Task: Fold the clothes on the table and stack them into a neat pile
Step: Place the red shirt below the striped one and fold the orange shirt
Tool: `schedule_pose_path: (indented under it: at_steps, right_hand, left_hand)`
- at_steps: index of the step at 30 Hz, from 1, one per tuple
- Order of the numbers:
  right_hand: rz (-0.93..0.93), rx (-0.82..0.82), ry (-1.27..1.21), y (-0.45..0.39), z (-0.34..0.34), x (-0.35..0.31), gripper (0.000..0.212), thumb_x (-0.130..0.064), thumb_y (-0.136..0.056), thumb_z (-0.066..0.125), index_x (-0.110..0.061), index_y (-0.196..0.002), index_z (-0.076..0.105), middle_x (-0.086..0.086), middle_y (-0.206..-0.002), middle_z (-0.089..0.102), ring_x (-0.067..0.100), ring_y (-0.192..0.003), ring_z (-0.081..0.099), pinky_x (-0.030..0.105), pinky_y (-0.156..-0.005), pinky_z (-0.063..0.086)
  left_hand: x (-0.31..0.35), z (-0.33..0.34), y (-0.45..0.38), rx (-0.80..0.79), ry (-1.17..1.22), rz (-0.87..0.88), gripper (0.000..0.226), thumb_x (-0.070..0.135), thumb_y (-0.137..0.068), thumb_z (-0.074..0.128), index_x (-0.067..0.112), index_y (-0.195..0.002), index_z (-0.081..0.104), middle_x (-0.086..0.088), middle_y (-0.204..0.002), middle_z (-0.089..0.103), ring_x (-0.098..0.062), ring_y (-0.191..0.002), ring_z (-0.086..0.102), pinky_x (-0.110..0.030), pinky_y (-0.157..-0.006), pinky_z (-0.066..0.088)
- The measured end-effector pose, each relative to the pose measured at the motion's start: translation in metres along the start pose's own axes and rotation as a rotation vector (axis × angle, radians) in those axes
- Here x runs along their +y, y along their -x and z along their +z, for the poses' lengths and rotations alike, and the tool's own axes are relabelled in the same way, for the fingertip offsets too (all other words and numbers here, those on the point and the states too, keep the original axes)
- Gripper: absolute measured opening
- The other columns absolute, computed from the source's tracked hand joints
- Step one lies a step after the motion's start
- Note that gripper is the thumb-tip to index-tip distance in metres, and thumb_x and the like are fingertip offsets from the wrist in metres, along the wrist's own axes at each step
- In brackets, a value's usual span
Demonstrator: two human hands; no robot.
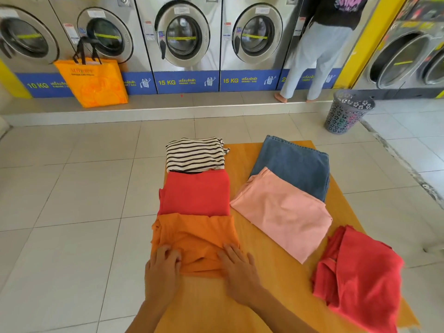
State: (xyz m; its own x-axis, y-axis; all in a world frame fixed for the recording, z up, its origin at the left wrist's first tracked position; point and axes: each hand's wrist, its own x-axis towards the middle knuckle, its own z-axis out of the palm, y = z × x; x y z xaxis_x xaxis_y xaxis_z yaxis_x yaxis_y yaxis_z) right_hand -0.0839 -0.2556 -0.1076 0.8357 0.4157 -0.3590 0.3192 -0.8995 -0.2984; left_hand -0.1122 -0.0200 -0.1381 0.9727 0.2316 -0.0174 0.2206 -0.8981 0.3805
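Observation:
An orange garment (192,234) lies folded at the near left of the wooden table (242,164). My left hand (163,267) rests on its near left corner with fingers curled into the cloth. My right hand (236,267) lies flat on its near right edge. Behind it sit a folded red top (195,192) and a folded striped top (194,155) in a row. On the right are folded jeans (295,162) with a folded pink garment (283,212) overlapping their near end. A crumpled red garment (358,277) lies at the near right.
Washing machines (183,37) line the far wall. An orange bag (93,80) hangs in front of one. A person (319,44) stands at a machine on the right. A grey laundry basket (347,111) stands on the tiled floor.

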Motion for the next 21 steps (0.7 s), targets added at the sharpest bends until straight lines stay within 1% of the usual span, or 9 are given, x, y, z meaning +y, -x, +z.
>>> schedule_pose_path:
  at_steps: [2, 4, 7, 8, 10, 14, 17, 19, 21]
  right_hand:
    - [0.013, -0.014, -0.006, 0.002, -0.004, -0.002, 0.066, -0.02, -0.1, 0.045, -0.029, -0.159, 0.015, -0.003, -0.169, 0.002, 0.02, -0.156, -0.001, 0.057, -0.122, 0.008]
    - [0.026, -0.022, -0.001, 0.003, -0.006, -0.004, 0.064, -0.021, -0.102, 0.044, -0.028, -0.158, 0.016, -0.002, -0.169, 0.004, 0.021, -0.156, 0.0, 0.057, -0.122, 0.009]
    - [0.046, -0.056, 0.013, 0.003, -0.008, -0.004, 0.063, -0.022, -0.102, 0.045, -0.026, -0.158, 0.017, -0.001, -0.169, 0.005, 0.022, -0.156, 0.001, 0.058, -0.122, 0.011]
    - [0.054, -0.071, 0.02, 0.004, -0.009, -0.004, 0.064, -0.023, -0.102, 0.046, -0.026, -0.159, 0.017, -0.002, -0.169, 0.004, 0.022, -0.156, 0.001, 0.058, -0.122, 0.011]
    - [0.074, -0.1, 0.031, 0.004, -0.011, -0.003, 0.067, -0.022, -0.101, 0.048, -0.026, -0.159, 0.015, -0.003, -0.169, 0.001, 0.021, -0.156, -0.001, 0.059, -0.122, 0.011]
    - [0.102, -0.158, 0.011, 0.005, -0.015, 0.003, 0.071, -0.02, -0.099, 0.052, -0.031, -0.159, 0.014, -0.007, -0.169, 0.0, 0.023, -0.156, -0.001, 0.062, -0.121, 0.012]
    - [0.114, -0.174, 0.006, 0.003, -0.017, 0.007, 0.072, -0.021, -0.098, 0.054, -0.035, -0.158, 0.016, -0.008, -0.169, 0.0, 0.025, -0.156, 0.002, 0.062, -0.12, 0.014]
    - [0.12, -0.153, 0.002, 0.005, -0.019, 0.005, 0.069, -0.019, -0.097, 0.054, -0.033, -0.157, 0.022, -0.005, -0.168, 0.007, 0.027, -0.154, 0.008, 0.06, -0.12, 0.018]
    - [0.134, -0.091, -0.003, 0.007, -0.02, 0.002, 0.06, -0.016, -0.095, 0.055, -0.027, -0.151, 0.035, 0.001, -0.161, 0.028, 0.029, -0.147, 0.025, 0.054, -0.116, 0.029]
  left_hand:
    - [-0.004, -0.007, -0.003, 0.014, -0.002, 0.008, 0.012, 0.022, -0.087, 0.07, 0.031, -0.086, 0.062, 0.003, -0.102, 0.062, -0.022, -0.091, 0.059, -0.035, -0.077, 0.05]
    - [-0.005, -0.017, -0.009, 0.006, 0.019, 0.005, 0.015, 0.019, -0.092, 0.063, 0.032, -0.09, 0.056, 0.007, -0.091, 0.06, -0.016, -0.08, 0.058, -0.032, -0.073, 0.051]
    - [-0.005, -0.031, -0.016, -0.019, 0.022, 0.055, 0.015, 0.017, -0.095, 0.057, 0.03, -0.098, 0.051, 0.011, -0.084, 0.055, -0.008, -0.07, 0.055, -0.021, -0.061, 0.046]
    - [-0.006, -0.034, -0.017, -0.019, 0.029, 0.061, 0.012, 0.017, -0.096, 0.056, 0.027, -0.1, 0.052, 0.01, -0.086, 0.055, -0.009, -0.071, 0.056, -0.02, -0.06, 0.044]
    - [-0.013, -0.039, -0.019, -0.007, 0.032, 0.051, 0.011, 0.016, -0.096, 0.057, 0.026, -0.1, 0.055, 0.008, -0.088, 0.055, -0.011, -0.072, 0.056, -0.021, -0.061, 0.047]
    - [-0.033, -0.035, -0.014, -0.082, 0.009, 0.037, 0.027, 0.007, -0.082, 0.073, 0.032, -0.082, 0.062, 0.002, -0.086, 0.064, -0.016, -0.07, 0.06, -0.028, -0.064, 0.055]
    - [-0.028, -0.035, -0.008, -0.088, -0.044, 0.009, 0.017, 0.012, -0.08, 0.076, 0.028, -0.081, 0.071, -0.004, -0.091, 0.072, -0.023, -0.078, 0.064, -0.033, -0.072, 0.057]
    - [-0.016, -0.032, -0.003, -0.038, -0.05, 0.019, 0.016, 0.011, -0.079, 0.076, 0.025, -0.087, 0.074, -0.004, -0.096, 0.072, -0.027, -0.087, 0.063, -0.038, -0.075, 0.055]
    - [-0.004, -0.024, 0.002, 0.014, -0.06, 0.073, 0.021, 0.011, -0.078, 0.077, 0.023, -0.095, 0.075, -0.006, -0.105, 0.07, -0.033, -0.098, 0.062, -0.045, -0.082, 0.054]
